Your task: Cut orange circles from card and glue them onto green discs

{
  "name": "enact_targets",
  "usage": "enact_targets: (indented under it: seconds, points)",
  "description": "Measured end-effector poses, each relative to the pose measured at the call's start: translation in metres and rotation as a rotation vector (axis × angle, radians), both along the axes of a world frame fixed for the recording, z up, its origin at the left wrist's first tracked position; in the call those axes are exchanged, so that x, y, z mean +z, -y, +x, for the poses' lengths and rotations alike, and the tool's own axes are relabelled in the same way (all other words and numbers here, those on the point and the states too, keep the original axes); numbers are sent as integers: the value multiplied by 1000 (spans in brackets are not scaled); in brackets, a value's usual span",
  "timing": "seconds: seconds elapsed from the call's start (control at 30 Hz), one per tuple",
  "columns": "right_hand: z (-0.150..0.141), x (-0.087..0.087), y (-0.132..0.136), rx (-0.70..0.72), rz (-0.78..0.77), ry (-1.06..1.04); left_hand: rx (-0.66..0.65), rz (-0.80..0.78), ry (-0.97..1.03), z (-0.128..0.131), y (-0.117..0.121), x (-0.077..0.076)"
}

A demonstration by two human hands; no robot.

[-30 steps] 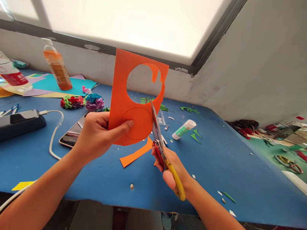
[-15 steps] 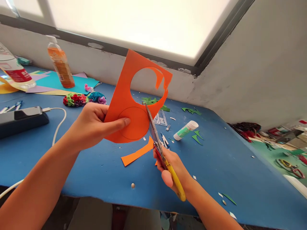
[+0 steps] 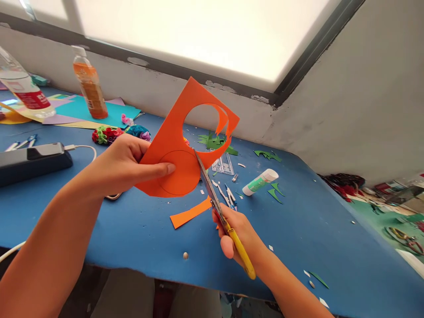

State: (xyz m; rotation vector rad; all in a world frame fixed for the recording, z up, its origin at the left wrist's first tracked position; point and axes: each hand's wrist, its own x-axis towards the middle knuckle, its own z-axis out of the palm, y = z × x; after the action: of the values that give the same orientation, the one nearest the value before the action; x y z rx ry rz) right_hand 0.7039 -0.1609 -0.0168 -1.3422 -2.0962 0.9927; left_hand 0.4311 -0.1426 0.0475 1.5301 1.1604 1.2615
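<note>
Bottles: Two are seen at the far left; in the capped bottle [image 3: 91, 90] an amber drink is contained, while the contents of the red-labelled clear bottle [image 3: 35, 99] cannot be made out.
Glue stick: One white tube with a green label [image 3: 260, 182], to the right of the hands; its inside is hidden.
Orange sheet: One [image 3: 170, 130], held up over the middle of the tabletop [image 3: 142, 247]; one round hole is seen in its far part, one drawn circle in its near part.
Left grip: The sheet's left edge is pinched by the left hand [image 3: 127, 165], the thumb laid over the drawn circle.
Right grip: One pair of yellow-handled scissors [image 3: 214, 201] is clasped by the right hand [image 3: 236, 225], the blades set at the sheet between hole and circle.
Offcuts: One orange strip [image 3: 190, 213] is seen nearer than the sheet; two curved green slivers [image 3: 274, 193] are seen just right of the glue stick.
Ruffled clusters: Two, red-green [image 3: 106, 134] and blue-purple [image 3: 139, 131], beyond the left hand.
</note>
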Motion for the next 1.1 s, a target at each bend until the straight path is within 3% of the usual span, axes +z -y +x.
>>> enact_targets:
  seconds: [0.53,0.7,0.9,1.1]
  points:
    - [3,-6,-5,66,-110,70,-215,-56,-181,-16,-3,13]
    - [1,-3,-8,115,-2,104,-188,-101,-159,-19,-5,14]
    - [-2,1,-5,150,-64,128,-86,-150,-22,-22,-6,11]
    - [0,0,-7,147,49,156,-47,-147,90,-26,-8,7]
